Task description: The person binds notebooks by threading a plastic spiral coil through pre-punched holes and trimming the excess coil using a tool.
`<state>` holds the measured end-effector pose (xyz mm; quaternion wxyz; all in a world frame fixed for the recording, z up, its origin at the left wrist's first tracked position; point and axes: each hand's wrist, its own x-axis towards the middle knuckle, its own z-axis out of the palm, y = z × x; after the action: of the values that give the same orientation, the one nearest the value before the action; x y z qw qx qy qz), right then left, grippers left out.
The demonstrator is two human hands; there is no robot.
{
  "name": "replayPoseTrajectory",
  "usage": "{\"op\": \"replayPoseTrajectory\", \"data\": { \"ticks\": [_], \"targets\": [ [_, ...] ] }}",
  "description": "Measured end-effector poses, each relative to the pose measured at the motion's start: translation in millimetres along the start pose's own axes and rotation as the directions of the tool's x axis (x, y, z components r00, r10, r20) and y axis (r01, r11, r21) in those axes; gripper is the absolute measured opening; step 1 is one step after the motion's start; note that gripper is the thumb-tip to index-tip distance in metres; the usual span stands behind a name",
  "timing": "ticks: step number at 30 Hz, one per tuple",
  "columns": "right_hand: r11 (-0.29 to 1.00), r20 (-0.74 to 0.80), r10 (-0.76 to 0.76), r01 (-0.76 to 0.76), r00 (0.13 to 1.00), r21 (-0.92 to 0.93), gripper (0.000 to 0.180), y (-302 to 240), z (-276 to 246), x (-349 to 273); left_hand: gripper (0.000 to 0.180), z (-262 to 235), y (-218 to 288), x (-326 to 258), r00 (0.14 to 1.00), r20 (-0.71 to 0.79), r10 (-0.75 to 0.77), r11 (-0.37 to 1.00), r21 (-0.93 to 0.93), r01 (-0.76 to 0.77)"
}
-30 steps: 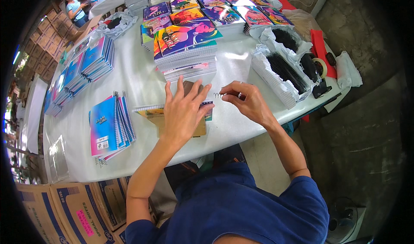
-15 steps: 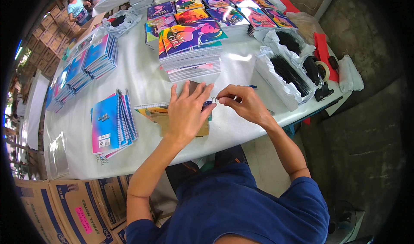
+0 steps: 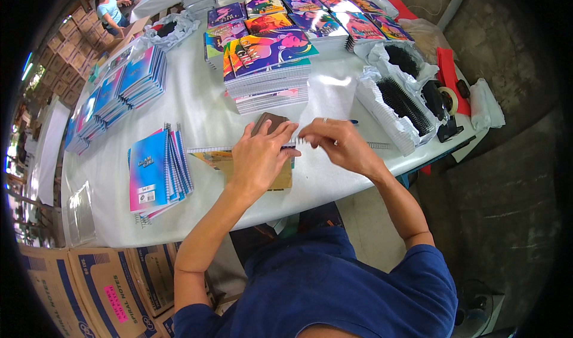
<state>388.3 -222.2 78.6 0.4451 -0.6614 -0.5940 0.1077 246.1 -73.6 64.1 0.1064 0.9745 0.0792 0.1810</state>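
In front of me a notebook (image 3: 210, 157) with a colourful cover lies with its bound edge away from me. My left hand (image 3: 258, 159) holds it down, fingers spread over the edge and thumb near its right end. At that end my right hand (image 3: 341, 147) is closed in a pinch on a thin wire coil (image 3: 378, 146), whose other part sticks out to the right of the hand. The fingertips are slightly blurred. A dark brown block (image 3: 268, 122) sits just beyond my left fingers, and a tan board (image 3: 280, 180) shows below the hand.
Blue-pink spiral notebooks (image 3: 149, 171) lie fanned at left, with more stacks (image 3: 140, 75) behind them. Colourful notebooks (image 3: 268, 51) are piled ahead. At right stand a paper-lined box of black coils (image 3: 400, 105) and a tape roll (image 3: 449, 100). Cartons (image 3: 107, 290) stand at lower left.
My right hand has turned slightly at the notebook's right end, and more of the coil shows to its right. My left hand stays on the notebook. The whole view has shifted a little.
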Motion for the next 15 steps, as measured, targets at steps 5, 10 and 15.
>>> {"op": "replayPoseTrajectory", "data": {
  "ticks": [5, 10, 15],
  "targets": [
    [0.998, 0.019, 0.009, -0.008, 1.000, -0.063, 0.013, 6.5, 4.3, -2.0, 0.058, 0.9, 0.6, -2.1, 1.000, -0.029, 0.007, 1.000, -0.004, -0.007],
    [0.996, 0.048, -0.055, 0.057, 0.997, -0.061, 0.011, 9.0, 2.1, 0.4, 0.060, -0.4, 0.6, -4.6, 0.999, -0.032, 0.037, 0.999, -0.018, -0.038],
    [0.994, 0.088, 0.023, -0.033, 0.996, 0.106, 0.012, 6.7, -1.3, 0.5, 0.066, -4.0, 2.0, -5.1, 1.000, -0.027, -0.003, 0.999, -0.034, 0.002]
  ]
}}
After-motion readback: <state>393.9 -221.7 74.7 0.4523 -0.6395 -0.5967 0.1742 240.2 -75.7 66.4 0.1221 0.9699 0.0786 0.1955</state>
